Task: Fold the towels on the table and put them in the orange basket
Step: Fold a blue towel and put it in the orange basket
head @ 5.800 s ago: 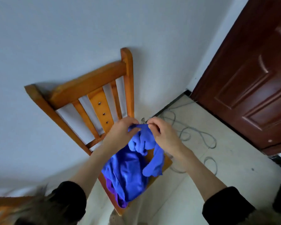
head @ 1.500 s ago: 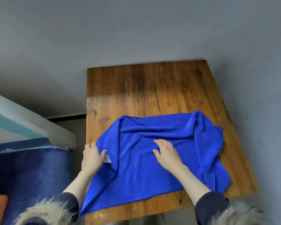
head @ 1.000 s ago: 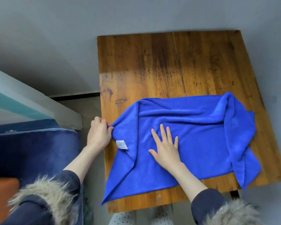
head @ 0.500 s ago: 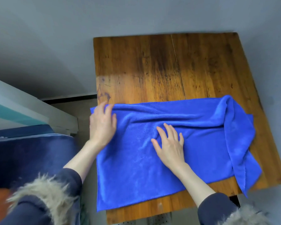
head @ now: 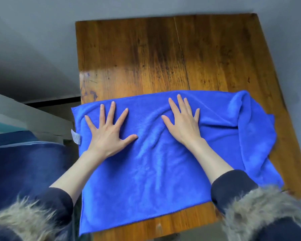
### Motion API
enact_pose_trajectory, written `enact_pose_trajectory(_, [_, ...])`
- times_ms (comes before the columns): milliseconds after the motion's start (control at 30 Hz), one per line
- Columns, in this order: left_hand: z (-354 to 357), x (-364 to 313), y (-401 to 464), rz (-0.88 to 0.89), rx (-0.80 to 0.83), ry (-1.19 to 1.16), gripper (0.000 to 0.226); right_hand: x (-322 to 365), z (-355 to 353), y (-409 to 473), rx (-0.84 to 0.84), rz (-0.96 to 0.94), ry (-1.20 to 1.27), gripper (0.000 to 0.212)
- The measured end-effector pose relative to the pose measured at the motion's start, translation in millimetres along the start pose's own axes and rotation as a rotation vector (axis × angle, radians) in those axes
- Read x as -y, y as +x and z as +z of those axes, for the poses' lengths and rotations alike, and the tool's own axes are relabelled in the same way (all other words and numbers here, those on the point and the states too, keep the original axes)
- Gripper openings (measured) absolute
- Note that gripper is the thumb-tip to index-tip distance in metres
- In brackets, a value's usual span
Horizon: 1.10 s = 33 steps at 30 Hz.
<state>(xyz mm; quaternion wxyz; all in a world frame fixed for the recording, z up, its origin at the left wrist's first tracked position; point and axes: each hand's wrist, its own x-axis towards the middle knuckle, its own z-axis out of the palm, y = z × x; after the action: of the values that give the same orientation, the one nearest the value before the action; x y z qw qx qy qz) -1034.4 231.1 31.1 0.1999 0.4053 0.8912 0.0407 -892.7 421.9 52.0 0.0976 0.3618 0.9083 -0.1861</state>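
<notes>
The wooden bench point(head: 163, 54) filled most of your view, its far half toward twelve o'clock bare and streaked dark along the grain. Across its near half lay the blue towel point(head: 155, 171), spread mostly flat, its nine o'clock edge hanging just past the bench side and its three o'clock end bunched into a rumpled fold. At nine o'clock beside the bench sat a dark blue cushioned surface point(head: 24, 164). Your left hand point(head: 108, 134) pressed flat on the towel toward its nine o'clock side, fingers point(head: 111, 110) straight and spread wide apart. Your right hand point(head: 182, 124) lay palm-down near the towel's middle, toward twelve o'clock, its fingers straight and closer together. A small white tag point(head: 75, 136) stuck out at the towel's nine o'clock edge, just beside your left hand.
</notes>
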Motion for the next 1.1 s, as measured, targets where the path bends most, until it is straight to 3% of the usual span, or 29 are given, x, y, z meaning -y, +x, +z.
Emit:
enact_pose_trajectory(167, [6,-61,-12,0.118,-0.093,-0.045,0.064,-52,-16,-60,-0.223,0.073,0.120,0.049])
enact_pose_trajectory(300, [25,-140,-14,0.339,-0.082,0.016,0.058,-118,-30,-109,-0.455,0.372,0.131,0.040])
enact_pose_trajectory(433, [45,-206,-15,0.515,-0.032,0.092,0.058,-171,-28,-145,-0.338,0.623,0.121,0.059])
enact_pose_trajectory(533, [60,-242,-9,0.523,0.049,0.164,0.062,-189,-20,-159,-0.263,0.688,0.093,0.065])
enact_pose_trajectory(733, [63,-266,-2,0.458,0.142,0.312,0.069,-208,-14,-166,-0.320,0.646,0.254,0.015])
enact_pose_trajectory(867, [48,-265,-11,0.476,0.149,0.342,0.062,-232,-33,-166,-0.391,0.665,0.591,0.015])
enact_pose_trajectory(967, [34,-284,-14,0.496,0.019,0.210,0.041,-252,-50,-170,-0.413,0.608,0.783,0.007])
enact_pose_trajectory(1100, [21,-346,0,0.768,-0.068,-0.027,0.038,-260,-66,-175,-0.452,0.434,0.855,0.021])
